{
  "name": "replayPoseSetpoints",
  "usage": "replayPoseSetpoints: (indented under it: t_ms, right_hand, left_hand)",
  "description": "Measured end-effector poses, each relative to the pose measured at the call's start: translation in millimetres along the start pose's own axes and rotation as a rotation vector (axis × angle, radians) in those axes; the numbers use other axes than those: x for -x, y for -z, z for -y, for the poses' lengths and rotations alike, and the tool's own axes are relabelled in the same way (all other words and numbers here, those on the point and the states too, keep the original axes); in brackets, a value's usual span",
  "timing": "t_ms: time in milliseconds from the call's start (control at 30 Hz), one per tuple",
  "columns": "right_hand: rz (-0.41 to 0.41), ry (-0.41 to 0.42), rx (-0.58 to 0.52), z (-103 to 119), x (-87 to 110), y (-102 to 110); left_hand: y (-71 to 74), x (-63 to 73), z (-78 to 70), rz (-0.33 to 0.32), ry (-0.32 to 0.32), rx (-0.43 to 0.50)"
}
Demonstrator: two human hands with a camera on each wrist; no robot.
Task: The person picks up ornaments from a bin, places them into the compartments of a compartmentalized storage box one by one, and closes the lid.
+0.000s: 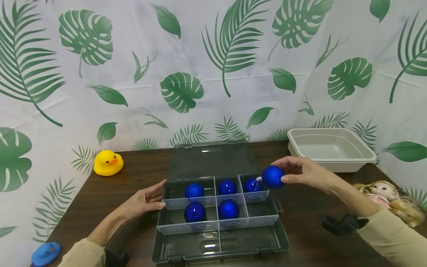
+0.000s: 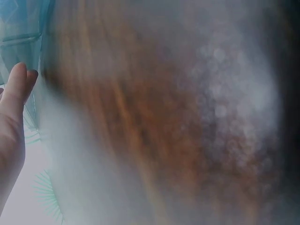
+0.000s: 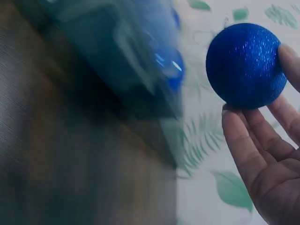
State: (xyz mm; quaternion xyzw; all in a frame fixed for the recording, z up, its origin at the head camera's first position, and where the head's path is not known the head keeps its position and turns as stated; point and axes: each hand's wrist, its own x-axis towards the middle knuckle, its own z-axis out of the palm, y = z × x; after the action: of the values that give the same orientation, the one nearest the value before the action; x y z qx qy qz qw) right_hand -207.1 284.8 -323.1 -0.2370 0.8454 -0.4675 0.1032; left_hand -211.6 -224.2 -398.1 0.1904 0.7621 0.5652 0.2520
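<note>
My right hand [image 1: 310, 173] pinches a glittery blue Christmas ball [image 1: 272, 177] between thumb and fingers, above the right side of a dark clear divided box [image 1: 186, 244]. The ball's silver cap points left; the right wrist view shows its glittery surface [image 3: 246, 65] close up. My left hand [image 1: 141, 203] is at the box's left side, its fingers extended along the edge. Several blue balls sit in the box: a back row with a glittery ball [image 1: 194, 191] at left, and a middle row with a shiny one [image 1: 195, 212] and a matte one [image 1: 228, 209].
The box's lid [image 1: 213, 161] lies open toward the back. A beige basin [image 1: 331, 148] stands at back right, with a doll [image 1: 383, 193] in front of it. A yellow rubber duck [image 1: 108, 163] sits at back left, a blue one [image 1: 46, 254] at front left.
</note>
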Motion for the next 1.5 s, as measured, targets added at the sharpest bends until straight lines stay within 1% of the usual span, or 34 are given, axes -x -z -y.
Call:
replayPoseSetpoints:
  t_ms: [67,133,233,367,467,533,600,633,700,767,833,867,933,1000,1067,1100,1200,1367,1500]
  right_hand:
    - [0.056,0.017,-0.027,-1,3.1,-10]
    - [0.093,0.052,-0.02,-3,4.2,-18]
    - [0.107,0.1,0.017,-6,4.3,-29]
    - [0.089,0.138,0.057,-8,3.9,-42]
    - [0.054,0.16,0.092,-9,5.0,-51]
    - [0.035,0.168,0.106,-10,5.6,-54]
    - [0.014,0.158,0.095,-13,4.6,-55]
    - [0.0,0.145,0.083,-14,3.0,-53]
    - [-0.038,0.086,0.037,-16,-3.3,-48]
    - [-0.086,-0.002,-0.048,-19,-14.2,-39]
    - [-0.13,-0.093,-0.164,-23,-29.0,-29]
    - [-0.146,-0.138,-0.232,-25,-37.3,-25]
    - [-0.171,-0.2,-0.345,-32,-55.1,-17]
    - [-0.185,-0.24,-0.39,-39,-72.0,-11]
    - [-0.19,-0.281,-0.373,-44,-87.1,-8]
    - [-0.188,-0.301,-0.355,-46,-93.9,-7]
    - [-0.172,-0.36,-0.301,-47,-109.9,-5]
    - [-0.134,-0.438,-0.281,-49,-127.2,-4]
    - [-0.117,-0.479,-0.277,-53,-135.2,-4]
  left_hand:
    - [0.4,-0.1,-0.7,-0.001,0.001,0.004]
    - [0.7,0.0,-1.5,-0.004,0.006,0.003]
    - [1.2,-0.2,-2.0,-0.007,0.011,-0.003]
    - [2.0,-1.0,-1.2,-0.005,0.006,-0.003]
    - [2.3,-1.6,-0.8,-0.001,-0.005,-0.002]
    - [2.3,-2.0,-0.9,-0.002,-0.009,-0.007]
    - [2.6,-2.4,-1.4,-0.004,-0.009,-0.013]
    - [2.7,-2.6,-1.7,-0.004,-0.01,-0.018]
    - [3.5,-2.9,-2.2,-0.004,-0.016,-0.028]
    - [5.1,-2.9,-2.4,0.001,-0.024,-0.038]
    - [8.0,-2.1,-3.4,-0.013,-0.024,-0.071]
    - [9.9,-1.9,-4.6,-0.033,-0.016,-0.084]
    - [14.7,-2.5,-8.5,-0.09,0.01,-0.086]
    - [20.8,-6.0,-14.2,-0.17,0.045,-0.058]
    - [27.5,-13.3,-20.4,-0.242,0.073,0.002]
    - [31.1,-17.9,-22.8,-0.268,0.084,0.035]
    - [40.8,-33.3,-29.3,-0.318,0.121,0.099]
    - [49.2,-58.2,-35.5,-0.35,0.181,0.144]
    - [50.4,-75.4,-35.8,-0.356,0.203,0.127]
